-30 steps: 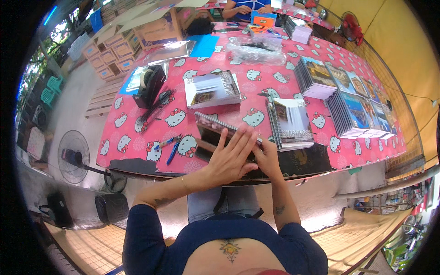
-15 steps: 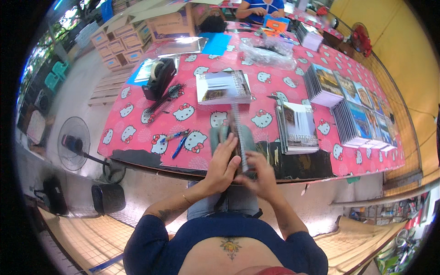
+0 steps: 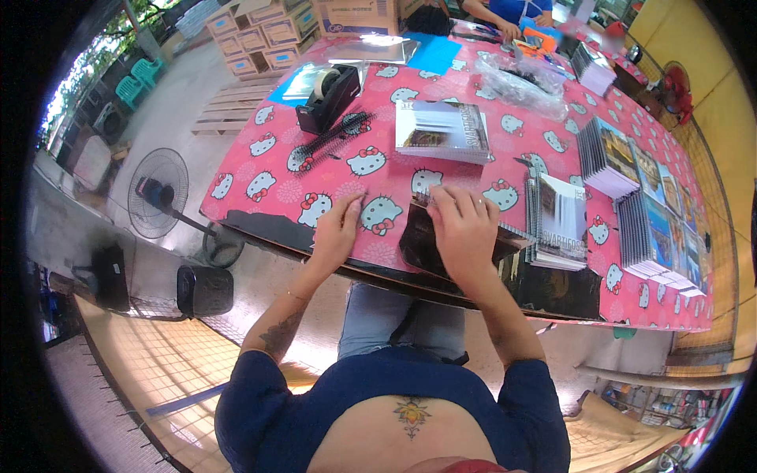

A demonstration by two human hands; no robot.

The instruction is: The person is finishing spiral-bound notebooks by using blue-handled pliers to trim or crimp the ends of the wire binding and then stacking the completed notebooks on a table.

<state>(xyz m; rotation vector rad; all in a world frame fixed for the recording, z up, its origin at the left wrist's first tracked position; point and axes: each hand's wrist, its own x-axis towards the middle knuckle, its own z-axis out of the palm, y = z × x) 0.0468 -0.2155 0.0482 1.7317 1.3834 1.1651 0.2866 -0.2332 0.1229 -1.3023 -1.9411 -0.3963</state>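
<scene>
My right hand (image 3: 464,229) grips a dark-covered spiral notebook (image 3: 418,238) from above, at the table's near edge. Its wire binding shows partly beside the fingers. To the left, my left hand (image 3: 337,233) rests over the pink table cover with its fingers bent together; whatever they hold is hidden. Right of the notebook lies a stack of spiral notebooks (image 3: 561,217) with a waterfall on the cover. Another stack of spiral notebooks (image 3: 441,130) sits beyond my hands.
A black tape dispenser (image 3: 330,98) and black bristly strips (image 3: 335,142) lie at the left. More notebook stacks (image 3: 654,236) line the right side. Clear plastic wrap (image 3: 520,83) lies farther back, near another person's hand (image 3: 509,31). A fan (image 3: 155,193) stands left of the table.
My hands have moved apart. The notebook, held upright between both, is now in my right hand alone, tilted lower. My left hand has moved left, where the pens lay. The view has shifted.
</scene>
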